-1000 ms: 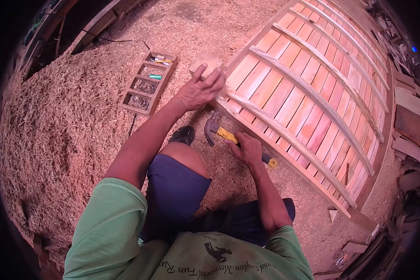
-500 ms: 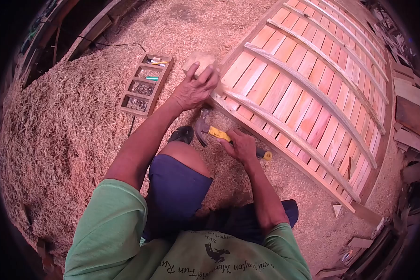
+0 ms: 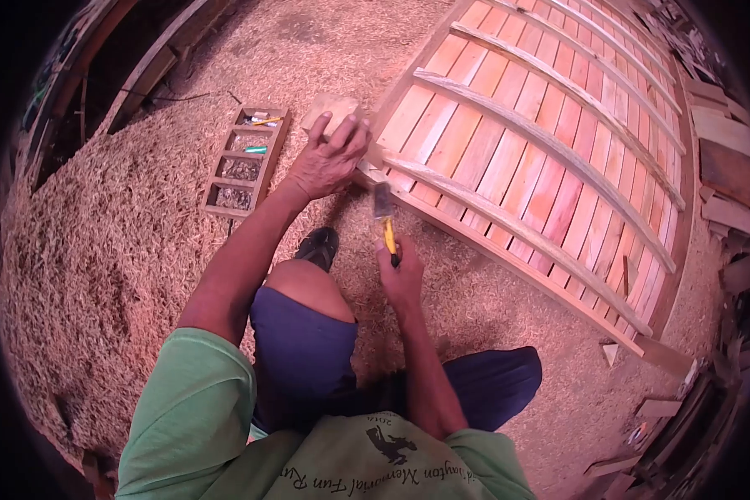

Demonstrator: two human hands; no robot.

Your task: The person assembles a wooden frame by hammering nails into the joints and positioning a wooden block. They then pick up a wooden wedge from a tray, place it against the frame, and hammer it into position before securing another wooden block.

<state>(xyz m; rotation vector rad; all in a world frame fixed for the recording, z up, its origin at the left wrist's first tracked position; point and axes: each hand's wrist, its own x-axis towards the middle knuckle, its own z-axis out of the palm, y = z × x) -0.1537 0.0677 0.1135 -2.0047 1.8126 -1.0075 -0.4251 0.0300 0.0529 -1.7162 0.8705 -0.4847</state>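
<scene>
My left hand [image 3: 329, 158] grips a pale wooden block [image 3: 332, 108] at the near-left corner of a large slatted wooden panel [image 3: 483, 125], fingers bent over the block's near side. In my right hand [image 3: 402, 275] is a hammer [image 3: 388, 227] with a yellow and black handle. Its head points up and away from me, close beside the panel's corner and just right of my left hand. Curved wooden ribs [image 3: 550, 146] run across the panel's slats.
Left of my left hand, a wooden compartment tray [image 3: 260, 171] holds nails, a pencil and a green item. Wood shavings [image 3: 125, 275] cover the floor, heaped at left. Scrap boards [image 3: 729, 171] lie along the right side. My bent knee [image 3: 312, 287] is below my hands.
My right hand has swung the hammer left and turned it upright, its head moving to the panel's corner. My left hand stays on the block. The whole view has shifted slightly.
</scene>
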